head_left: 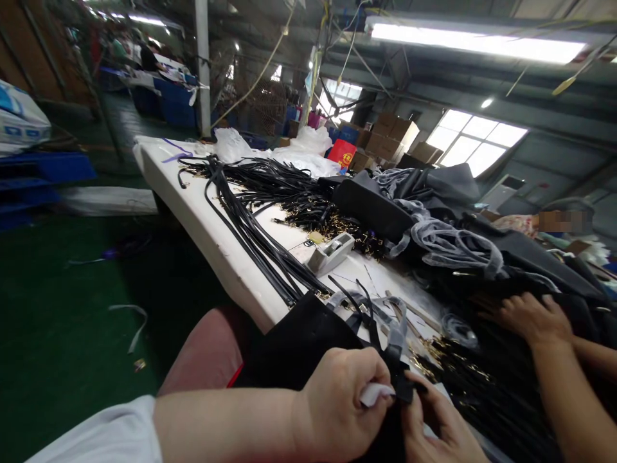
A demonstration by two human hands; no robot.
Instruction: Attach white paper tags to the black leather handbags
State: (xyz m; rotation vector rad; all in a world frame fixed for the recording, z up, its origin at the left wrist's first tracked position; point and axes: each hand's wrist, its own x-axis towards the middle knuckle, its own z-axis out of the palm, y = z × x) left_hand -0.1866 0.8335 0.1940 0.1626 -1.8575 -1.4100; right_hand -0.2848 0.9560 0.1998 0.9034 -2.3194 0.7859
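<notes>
A black leather-like bag (pixel 308 334) lies against my lap at the table's edge, its handles (pixel 398 331) wrapped in clear plastic film. My left hand (pixel 344 402) is closed in a fist around a white paper-like scrap (pixel 376 393), right beside the bag's strap. Between thumb and finger, my right hand (pixel 436 424) pinches a short black strap tab (pixel 403 391) at the base of a handle. The fingertips of both hands nearly meet there. My left palm hides whatever else it may hold.
Black straps (pixel 260 238) with gold clasps spread over the white table (pixel 193 212). A tape dispenser (pixel 330 254) stands among them. Black bags (pixel 376 199) with film-wrapped handles pile up at the right, where a co-worker's hand (pixel 535 318) rests. Scraps lie on the green floor (pixel 87 321).
</notes>
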